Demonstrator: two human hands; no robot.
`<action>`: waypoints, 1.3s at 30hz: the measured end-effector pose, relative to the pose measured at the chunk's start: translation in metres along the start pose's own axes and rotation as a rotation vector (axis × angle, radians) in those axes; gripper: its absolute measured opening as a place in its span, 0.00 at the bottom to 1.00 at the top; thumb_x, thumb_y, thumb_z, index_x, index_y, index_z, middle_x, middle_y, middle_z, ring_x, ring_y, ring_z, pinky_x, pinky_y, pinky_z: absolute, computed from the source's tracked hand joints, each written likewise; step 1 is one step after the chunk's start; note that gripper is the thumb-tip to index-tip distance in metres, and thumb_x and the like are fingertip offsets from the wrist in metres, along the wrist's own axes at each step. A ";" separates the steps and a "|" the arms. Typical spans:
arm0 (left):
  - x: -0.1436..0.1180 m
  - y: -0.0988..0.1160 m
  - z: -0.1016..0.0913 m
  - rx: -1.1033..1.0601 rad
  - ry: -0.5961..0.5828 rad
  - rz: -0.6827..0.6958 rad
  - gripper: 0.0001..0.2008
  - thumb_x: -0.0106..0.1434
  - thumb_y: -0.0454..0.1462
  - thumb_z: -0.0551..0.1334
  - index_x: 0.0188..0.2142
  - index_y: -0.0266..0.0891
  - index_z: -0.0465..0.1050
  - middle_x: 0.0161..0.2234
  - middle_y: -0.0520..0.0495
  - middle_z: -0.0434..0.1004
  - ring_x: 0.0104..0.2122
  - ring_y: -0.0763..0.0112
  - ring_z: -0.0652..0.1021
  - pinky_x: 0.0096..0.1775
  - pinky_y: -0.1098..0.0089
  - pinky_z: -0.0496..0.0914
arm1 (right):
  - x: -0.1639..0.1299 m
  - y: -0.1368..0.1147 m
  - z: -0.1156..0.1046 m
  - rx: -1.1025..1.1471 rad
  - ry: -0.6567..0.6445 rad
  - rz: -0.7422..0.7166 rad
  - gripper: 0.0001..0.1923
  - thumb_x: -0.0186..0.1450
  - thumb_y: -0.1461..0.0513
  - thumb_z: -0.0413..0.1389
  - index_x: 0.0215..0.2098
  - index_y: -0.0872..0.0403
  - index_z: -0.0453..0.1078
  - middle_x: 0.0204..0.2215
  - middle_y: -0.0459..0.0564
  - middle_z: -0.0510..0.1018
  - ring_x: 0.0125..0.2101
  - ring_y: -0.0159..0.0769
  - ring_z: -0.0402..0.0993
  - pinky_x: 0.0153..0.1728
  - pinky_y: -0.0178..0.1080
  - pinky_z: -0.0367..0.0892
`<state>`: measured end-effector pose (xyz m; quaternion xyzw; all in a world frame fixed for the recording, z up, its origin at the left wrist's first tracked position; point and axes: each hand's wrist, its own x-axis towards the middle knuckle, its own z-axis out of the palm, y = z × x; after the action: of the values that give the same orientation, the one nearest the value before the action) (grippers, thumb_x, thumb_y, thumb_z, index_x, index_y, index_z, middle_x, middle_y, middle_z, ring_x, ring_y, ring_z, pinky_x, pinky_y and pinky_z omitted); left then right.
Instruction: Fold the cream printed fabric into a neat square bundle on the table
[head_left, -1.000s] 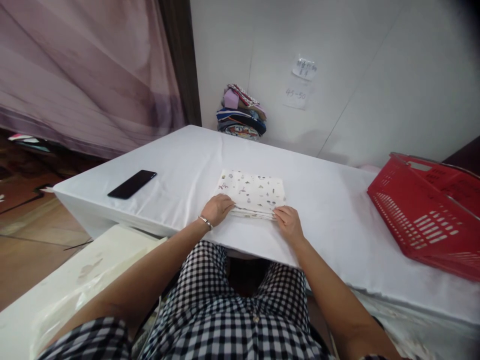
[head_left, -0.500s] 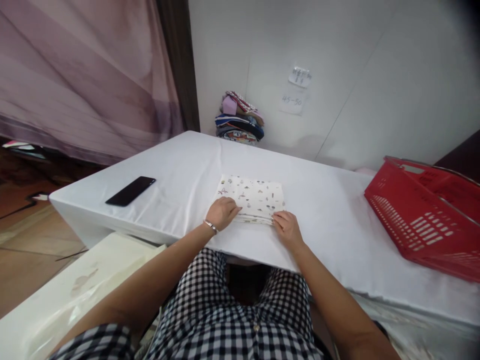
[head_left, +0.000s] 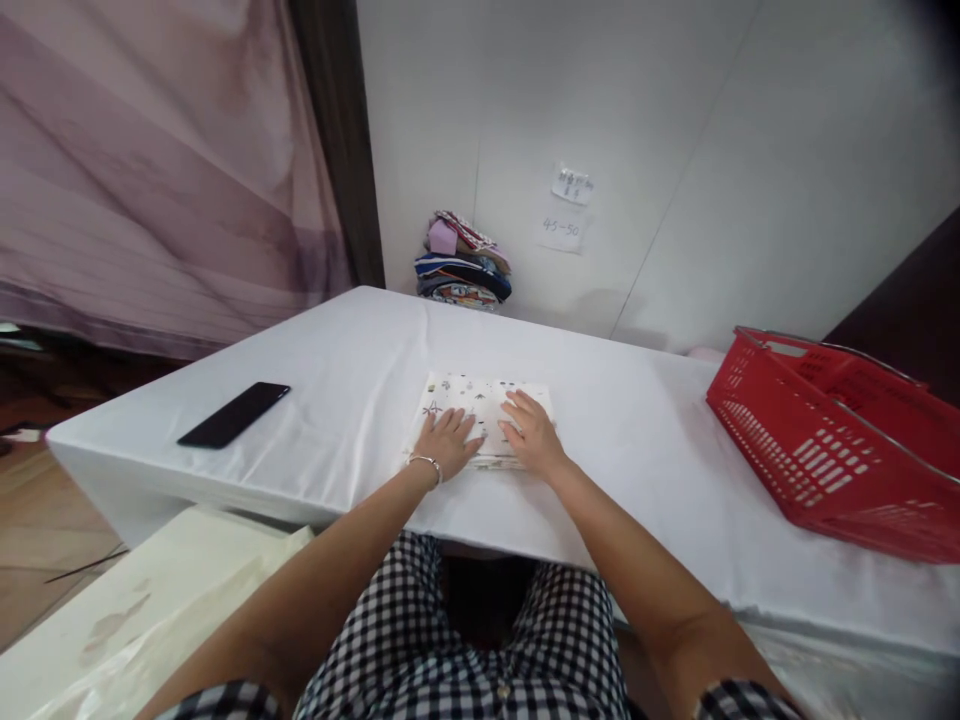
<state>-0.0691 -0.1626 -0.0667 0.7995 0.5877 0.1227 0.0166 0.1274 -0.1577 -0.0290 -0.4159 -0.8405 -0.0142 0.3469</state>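
Two hands flat on folded printed cloth (head_left: 480, 400), left hand (head_left: 448, 440), right hand (head_left: 529, 432), fingers spread, gripping nothing

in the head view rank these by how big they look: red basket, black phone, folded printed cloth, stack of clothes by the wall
1. red basket, clearly largest.
2. folded printed cloth, partly under both hands.
3. black phone and stack of clothes look about alike; the stack is farther from the camera, so no ranking.

A folded white cloth (head_left: 480, 400) with small scattered prints lies flat near the table's front edge, at six o'clock of the tabletop, its stacked layers showing along the near edge.
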 end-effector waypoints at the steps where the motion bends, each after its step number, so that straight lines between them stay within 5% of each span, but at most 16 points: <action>1: -0.001 0.001 -0.001 0.006 -0.002 -0.003 0.27 0.64 0.50 0.45 0.58 0.42 0.58 0.61 0.42 0.55 0.61 0.55 0.55 0.58 0.48 0.44 | 0.012 0.004 0.003 -0.018 -0.037 0.022 0.18 0.65 0.58 0.47 0.52 0.54 0.65 0.57 0.55 0.62 0.60 0.42 0.50 0.56 0.48 0.50; 4: -0.005 0.003 -0.002 0.033 -0.034 -0.017 0.28 0.64 0.51 0.43 0.59 0.43 0.56 0.62 0.44 0.53 0.61 0.57 0.53 0.59 0.49 0.43 | 0.032 0.024 0.013 -0.154 -0.272 0.237 0.27 0.65 0.53 0.46 0.59 0.57 0.56 0.62 0.56 0.51 0.63 0.44 0.39 0.59 0.50 0.40; 8: -0.008 0.004 -0.005 0.038 -0.093 -0.025 0.29 0.64 0.52 0.41 0.61 0.44 0.53 0.63 0.47 0.50 0.62 0.60 0.51 0.59 0.51 0.42 | 0.023 0.054 0.026 -0.290 -0.583 0.514 0.33 0.66 0.47 0.37 0.63 0.57 0.46 0.64 0.53 0.43 0.63 0.41 0.32 0.59 0.51 0.36; 13: 0.027 -0.002 -0.026 -0.041 -0.261 -0.083 0.31 0.61 0.56 0.43 0.57 0.46 0.60 0.61 0.47 0.56 0.60 0.59 0.56 0.58 0.56 0.51 | 0.012 0.062 0.034 -0.319 -0.584 0.502 0.34 0.66 0.46 0.33 0.64 0.56 0.44 0.65 0.51 0.41 0.63 0.41 0.31 0.58 0.52 0.37; 17: 0.053 -0.019 -0.029 0.003 -0.164 -0.227 0.32 0.62 0.55 0.41 0.61 0.43 0.53 0.64 0.47 0.44 0.63 0.57 0.47 0.59 0.51 0.46 | 0.013 0.060 0.033 -0.306 -0.593 0.510 0.34 0.66 0.46 0.33 0.64 0.55 0.44 0.65 0.50 0.40 0.63 0.40 0.30 0.58 0.52 0.37; 26: 0.045 -0.035 -0.005 -0.026 -0.209 -0.324 0.34 0.61 0.55 0.39 0.63 0.43 0.45 0.66 0.49 0.34 0.63 0.57 0.40 0.57 0.49 0.51 | 0.034 0.054 0.030 -0.350 -0.641 0.519 0.35 0.65 0.46 0.35 0.63 0.57 0.46 0.65 0.54 0.42 0.63 0.44 0.32 0.58 0.52 0.31; 33: 0.046 -0.031 -0.010 -0.024 -0.213 -0.346 0.35 0.61 0.55 0.40 0.63 0.41 0.45 0.66 0.51 0.34 0.63 0.59 0.40 0.58 0.50 0.50 | 0.071 0.028 0.064 -0.242 -0.549 0.243 0.36 0.65 0.45 0.33 0.64 0.57 0.41 0.65 0.53 0.38 0.64 0.40 0.29 0.59 0.49 0.30; 39: 0.044 -0.030 -0.009 -0.026 -0.198 -0.342 0.33 0.62 0.53 0.40 0.63 0.42 0.47 0.65 0.50 0.36 0.63 0.59 0.41 0.58 0.50 0.50 | 0.066 0.027 0.084 -0.193 -0.642 0.235 0.34 0.66 0.45 0.31 0.64 0.53 0.43 0.65 0.49 0.40 0.64 0.39 0.32 0.59 0.49 0.31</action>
<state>-0.0873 -0.1133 -0.0554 0.6959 0.7088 0.0467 0.1054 0.0714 -0.0682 -0.0603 -0.5237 -0.8480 0.0780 0.0233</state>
